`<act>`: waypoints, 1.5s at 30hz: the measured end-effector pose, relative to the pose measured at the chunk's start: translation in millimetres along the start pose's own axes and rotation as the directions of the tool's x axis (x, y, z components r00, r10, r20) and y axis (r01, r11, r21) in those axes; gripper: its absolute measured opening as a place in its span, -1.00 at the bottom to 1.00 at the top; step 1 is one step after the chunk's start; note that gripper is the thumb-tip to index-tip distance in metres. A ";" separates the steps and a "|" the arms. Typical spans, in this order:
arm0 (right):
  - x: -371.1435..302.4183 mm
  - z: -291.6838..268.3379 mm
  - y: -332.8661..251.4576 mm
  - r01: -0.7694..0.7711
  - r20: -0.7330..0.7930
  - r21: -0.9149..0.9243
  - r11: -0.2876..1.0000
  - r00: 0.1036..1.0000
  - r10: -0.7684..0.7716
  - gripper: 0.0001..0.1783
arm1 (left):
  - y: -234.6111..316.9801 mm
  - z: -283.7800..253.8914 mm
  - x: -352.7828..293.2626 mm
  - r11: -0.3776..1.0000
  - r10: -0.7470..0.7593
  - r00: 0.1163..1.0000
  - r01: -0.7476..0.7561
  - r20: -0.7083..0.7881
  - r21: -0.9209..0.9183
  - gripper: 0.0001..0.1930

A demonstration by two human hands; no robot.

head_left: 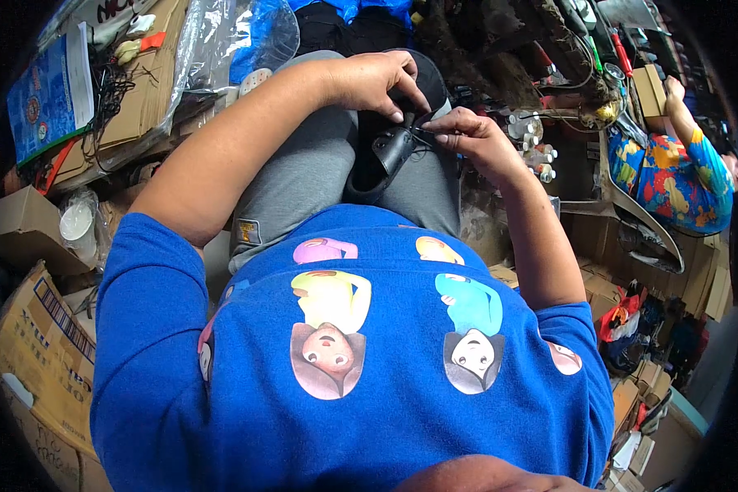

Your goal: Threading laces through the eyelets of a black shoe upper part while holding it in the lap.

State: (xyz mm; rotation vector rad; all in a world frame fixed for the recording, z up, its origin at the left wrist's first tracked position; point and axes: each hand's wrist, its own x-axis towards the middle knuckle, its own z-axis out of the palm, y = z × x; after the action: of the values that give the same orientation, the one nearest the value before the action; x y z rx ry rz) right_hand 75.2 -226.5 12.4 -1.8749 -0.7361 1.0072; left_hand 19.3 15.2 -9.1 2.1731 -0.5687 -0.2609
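Note:
A black shoe (382,161) rests across my lap between my grey-trousered thighs, its opening toward me and its sole turned away. Over its upper part, my left hand (379,84) bends down with thumb and fingers closed near a thin black lace. From the other side my right hand (477,141) pinches that lace (418,129) between thumb and fingertips. The lace is dark against the dark shoe, so its exact path is hard to make out. Both hands stay close together at the shoe's front.
Small clear bottles (538,152) stand right of my knee. A cardboard box (29,230) and a white cup in plastic (77,220) lie at left. Another person in a colourful patterned shirt (672,176) sits at far right, one hand by a cardboard piece. Tools and cords clutter the upper right.

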 end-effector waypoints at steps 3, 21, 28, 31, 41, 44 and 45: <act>2.0 6.0 7.4 0.042 -0.046 -0.055 0.998 0.998 -0.045 -0.77 | 1.9 1.1 1.6 0.999 -0.036 0.999 0.036 -0.006 0.009 -0.53; -0.7 28.3 -6.7 0.178 -0.221 -0.479 0.860 0.923 -0.315 -0.78 | -1.1 7.4 1.0 0.997 -0.014 0.998 0.018 -0.061 0.074 -0.58; -14.6 30.7 -10.2 0.198 -0.190 -0.635 0.746 0.897 -0.399 -0.77 | 9.3 7.1 -40.0 0.942 0.011 0.894 0.141 -0.447 0.306 -0.50; -20.9 35.1 -5.9 0.193 -0.178 -0.681 0.707 0.892 -0.415 -0.72 | -1.6 -10.0 -65.1 0.858 -0.093 0.958 0.215 -0.271 0.466 -0.69; -29.2 53.5 0.9 0.154 -0.194 -0.814 0.560 0.836 -0.513 -0.62 | 10.1 -15.1 -79.5 0.900 0.034 0.919 0.142 -0.392 0.411 -0.79; -27.7 54.9 0.4 0.148 -0.183 -0.829 0.539 0.840 -0.511 -0.61 | 15.8 20.5 -50.5 0.880 0.062 0.966 0.066 -0.252 0.471 -0.82; -27.5 55.2 0.3 0.142 -0.177 -0.833 0.535 0.848 -0.500 -0.61 | 14.0 21.9 -44.5 0.879 0.063 0.965 0.067 -0.254 0.472 -0.82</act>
State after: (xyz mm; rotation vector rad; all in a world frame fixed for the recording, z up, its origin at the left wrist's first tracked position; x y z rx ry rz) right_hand 14.0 -225.8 5.1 -2.4380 -1.3805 -0.0549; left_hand -32.2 14.1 -12.2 2.6305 -0.5160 0.1937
